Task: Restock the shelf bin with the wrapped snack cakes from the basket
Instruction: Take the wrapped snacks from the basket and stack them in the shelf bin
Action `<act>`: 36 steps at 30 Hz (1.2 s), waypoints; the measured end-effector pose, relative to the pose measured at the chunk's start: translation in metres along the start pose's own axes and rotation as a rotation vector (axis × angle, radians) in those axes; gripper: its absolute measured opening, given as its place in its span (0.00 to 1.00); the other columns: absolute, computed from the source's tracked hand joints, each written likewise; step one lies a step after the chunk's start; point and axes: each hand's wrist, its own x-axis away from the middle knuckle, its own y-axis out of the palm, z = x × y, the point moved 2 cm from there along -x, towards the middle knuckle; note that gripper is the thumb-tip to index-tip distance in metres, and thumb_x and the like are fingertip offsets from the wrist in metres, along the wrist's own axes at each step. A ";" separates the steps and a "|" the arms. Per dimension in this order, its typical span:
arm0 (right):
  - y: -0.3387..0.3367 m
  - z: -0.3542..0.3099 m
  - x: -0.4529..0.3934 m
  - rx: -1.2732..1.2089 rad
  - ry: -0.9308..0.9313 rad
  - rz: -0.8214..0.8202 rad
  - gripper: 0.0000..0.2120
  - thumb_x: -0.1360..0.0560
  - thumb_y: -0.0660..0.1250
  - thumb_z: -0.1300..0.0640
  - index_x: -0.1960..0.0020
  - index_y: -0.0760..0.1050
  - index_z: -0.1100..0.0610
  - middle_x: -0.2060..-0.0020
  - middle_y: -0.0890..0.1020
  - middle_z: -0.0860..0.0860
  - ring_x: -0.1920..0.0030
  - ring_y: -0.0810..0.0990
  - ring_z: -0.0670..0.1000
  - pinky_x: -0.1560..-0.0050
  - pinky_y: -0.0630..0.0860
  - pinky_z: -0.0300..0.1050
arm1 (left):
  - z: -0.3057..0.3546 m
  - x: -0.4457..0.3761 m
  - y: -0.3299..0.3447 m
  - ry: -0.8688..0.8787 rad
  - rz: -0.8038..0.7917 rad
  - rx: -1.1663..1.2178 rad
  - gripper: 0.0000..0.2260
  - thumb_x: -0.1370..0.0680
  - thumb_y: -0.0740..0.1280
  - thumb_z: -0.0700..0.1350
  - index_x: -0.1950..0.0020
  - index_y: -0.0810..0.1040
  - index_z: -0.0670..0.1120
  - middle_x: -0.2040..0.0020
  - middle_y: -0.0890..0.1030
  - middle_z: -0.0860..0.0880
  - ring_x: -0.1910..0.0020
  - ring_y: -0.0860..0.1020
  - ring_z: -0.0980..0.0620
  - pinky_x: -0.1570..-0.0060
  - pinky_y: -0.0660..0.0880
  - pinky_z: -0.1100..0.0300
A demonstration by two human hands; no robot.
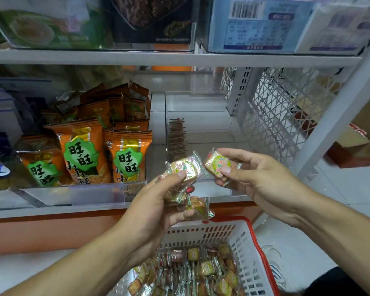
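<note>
My left hand [158, 201] grips a small bunch of wrapped snack cakes [185, 168], one pinched on top by the thumb and another [198, 208] hanging below the fingers. A single wrapped cake [217, 162] sits pinched in my right hand [252, 174]. Both hands hover in front of the clear shelf bin [201, 124], where a row of cakes [176, 137] stands upright along its left wall. Below them, the white basket with a red rim [247, 248] holds several more wrapped cakes [192, 272].
Orange snack bags [107, 150] fill the clear bin to the left. The upper shelf [158, 57] carries boxed goods. A white lattice panel [282, 110] and upright post [338, 118] close the shelf's right side. Cardboard boxes [363, 133] lie on the floor at right.
</note>
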 end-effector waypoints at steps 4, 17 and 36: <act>0.003 -0.001 0.001 -0.015 0.015 -0.022 0.17 0.24 0.66 0.71 0.38 0.79 0.60 0.45 0.86 0.58 0.51 0.86 0.56 0.54 0.82 0.40 | -0.001 -0.001 -0.001 0.017 0.023 -0.001 0.18 0.35 0.78 0.55 0.48 0.88 0.49 0.55 0.88 0.49 0.63 0.85 0.55 0.62 0.81 0.59; 0.017 0.013 0.006 -0.073 0.218 -0.171 0.15 0.25 0.68 0.69 0.38 0.80 0.62 0.50 0.85 0.57 0.55 0.85 0.51 0.56 0.83 0.41 | -0.002 0.005 0.005 0.135 -0.035 -0.200 0.17 0.29 0.76 0.57 0.43 0.85 0.53 0.43 0.87 0.47 0.46 0.86 0.47 0.58 0.81 0.59; 0.012 0.005 0.013 -0.048 0.303 -0.308 0.17 0.25 0.69 0.59 0.38 0.79 0.65 0.44 0.83 0.64 0.46 0.84 0.61 0.57 0.83 0.50 | 0.001 0.005 0.007 0.077 -0.175 -0.319 0.13 0.22 0.64 0.57 0.42 0.84 0.58 0.50 0.87 0.45 0.58 0.85 0.48 0.66 0.82 0.60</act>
